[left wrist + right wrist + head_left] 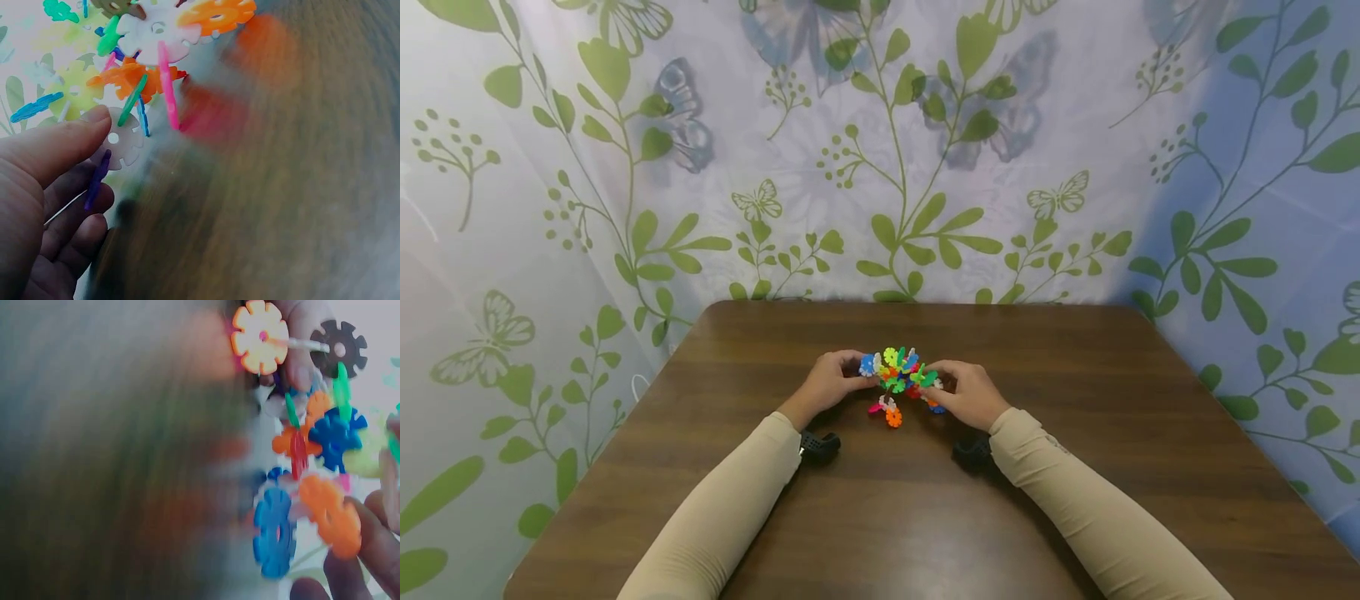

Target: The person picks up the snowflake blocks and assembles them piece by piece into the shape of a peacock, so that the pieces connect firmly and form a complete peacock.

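Note:
Between the two hands is a cluster of interlocking snowflake discs, joined edge to edge at their slots in many colours. My left hand holds its left side. In the left wrist view, the thumb presses a white disc against the fingers, and a purple disc stands out near the fingertips. My right hand pinches the right side near a green disc. An orange disc and a blue disc show by its fingers. An orange disc hangs lowest. Whether the cluster touches the table is unclear.
The brown wooden table spreads under both forearms. Behind it hangs a pale curtain printed with green leaves and butterflies. Black wrist mounts sit under the sleeves.

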Demonstrator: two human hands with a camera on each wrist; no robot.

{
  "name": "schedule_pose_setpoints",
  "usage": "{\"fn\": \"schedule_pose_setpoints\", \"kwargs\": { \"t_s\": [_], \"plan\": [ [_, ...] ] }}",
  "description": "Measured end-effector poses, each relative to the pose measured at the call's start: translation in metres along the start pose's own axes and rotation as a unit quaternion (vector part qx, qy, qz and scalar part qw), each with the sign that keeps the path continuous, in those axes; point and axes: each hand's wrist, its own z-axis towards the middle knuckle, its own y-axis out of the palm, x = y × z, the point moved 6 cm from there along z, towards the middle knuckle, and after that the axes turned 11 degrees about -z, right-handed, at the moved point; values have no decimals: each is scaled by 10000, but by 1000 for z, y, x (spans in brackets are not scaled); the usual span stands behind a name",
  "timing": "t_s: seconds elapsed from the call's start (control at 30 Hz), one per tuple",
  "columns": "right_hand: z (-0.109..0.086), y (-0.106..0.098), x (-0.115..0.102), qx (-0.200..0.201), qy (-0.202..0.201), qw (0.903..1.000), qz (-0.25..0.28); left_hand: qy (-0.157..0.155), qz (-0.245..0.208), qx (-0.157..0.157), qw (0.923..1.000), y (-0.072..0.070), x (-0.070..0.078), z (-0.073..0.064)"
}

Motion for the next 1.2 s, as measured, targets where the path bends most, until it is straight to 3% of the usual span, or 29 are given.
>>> {"fn": "schedule_pose_setpoints", "kwargs": {
  "t_s": [0.17, 0.33, 0.53, 0.7, 0.9, 1.03, 1.2],
  "plan": [
    [-4, -1, 10, -260, 305, 9991, 166, -1, -127, -39, 9999, -2, 1, -2],
    [-2, 6, 17, -339, 445, 9984, -69, -7, -237, -86, 9997, -3, -3, -3],
    [5, 13, 20, -167, 454, 9981, -389, 70, -350, -269, 9990, 0, -3, -4],
    [7, 11, 19, 55, 567, 9979, -301, 92, -395, -237, 9989, 3, -1, -5],
    [10, 10, 17, 124, 352, 9991, -211, 155, -574, -96, 9982, 3, 4, -9],
    [12, 11, 18, 91, 226, 9996, -147, 266, -462, 61, 9986, 3, 8, -11],
    [16, 10, 21, -119, 137, 9998, -109, 184, -313, 178, 9992, 4, 7, -11]
  ]
}}
